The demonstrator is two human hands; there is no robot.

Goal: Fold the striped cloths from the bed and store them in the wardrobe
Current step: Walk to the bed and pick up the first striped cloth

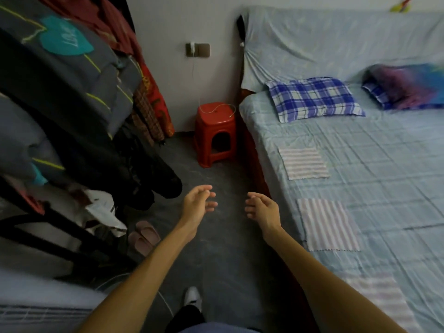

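Observation:
Three pink-and-white striped cloths lie flat along the near edge of the bed (396,169): a far striped cloth (304,162), a middle striped cloth (328,224) and a near striped cloth (382,299). My left hand (198,204) and my right hand (260,207) hover over the dark floor between bed and wardrobe, palms facing each other, fingers loosely curled, holding nothing. The right hand is just left of the middle cloth. The open wardrobe (60,131) at left is packed with folded quilts and hanging clothes.
A red plastic stool (215,133) with a white cable on it stands by the wall at the bed's head. A blue checked pillow (314,98) and a second pillow (406,86) lie on the bed. Pink slippers (144,236) sit by the wardrobe.

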